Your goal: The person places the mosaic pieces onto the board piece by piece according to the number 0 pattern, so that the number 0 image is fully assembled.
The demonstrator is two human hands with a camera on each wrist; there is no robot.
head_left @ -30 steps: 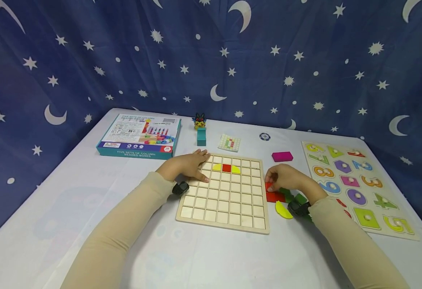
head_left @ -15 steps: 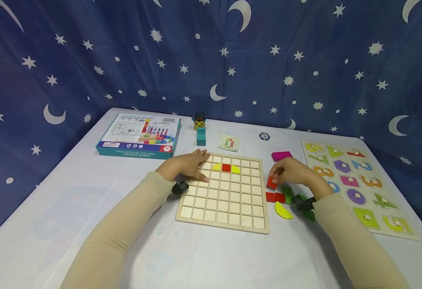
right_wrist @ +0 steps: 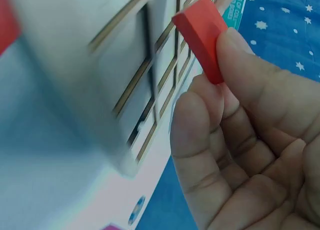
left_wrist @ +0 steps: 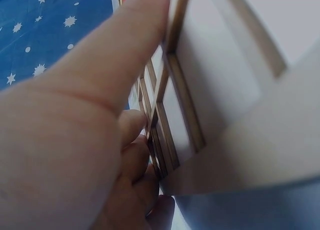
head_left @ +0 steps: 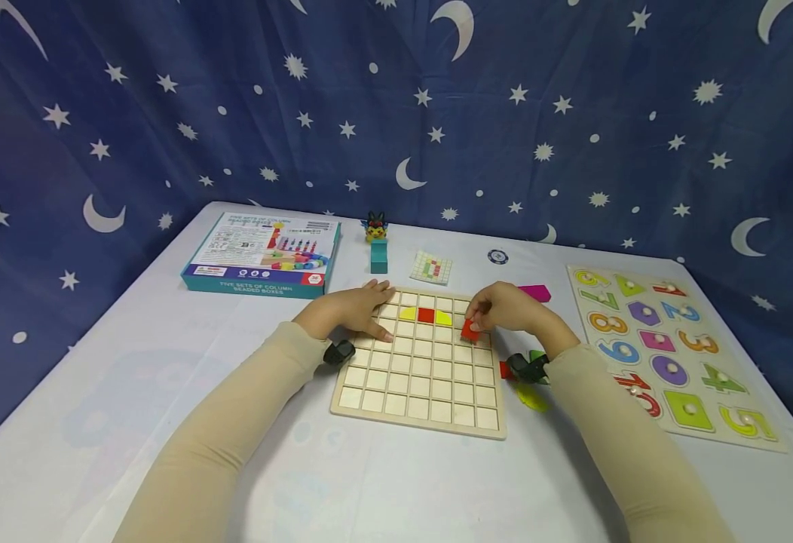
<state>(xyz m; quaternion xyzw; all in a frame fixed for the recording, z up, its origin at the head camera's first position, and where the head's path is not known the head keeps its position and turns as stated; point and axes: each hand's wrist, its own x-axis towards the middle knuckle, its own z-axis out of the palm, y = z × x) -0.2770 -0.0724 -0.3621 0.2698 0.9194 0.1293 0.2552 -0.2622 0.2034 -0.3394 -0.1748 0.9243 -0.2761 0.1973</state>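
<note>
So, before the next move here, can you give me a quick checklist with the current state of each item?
1. Red tile secure in the right grip: ok, pinched between thumb and fingers.
2. Left grip on the board: ok, resting on its left side.
3. Red tile level with the board: not ok, it is tilted.
4. Cell directly beneath the red tile bare: cannot tell, tile and fingers block the view.
5. Pattern card uncovered: ok, lying behind the board.
6. Loose yellow piece fully visible: not ok, the wrist camera partly covers it.
</note>
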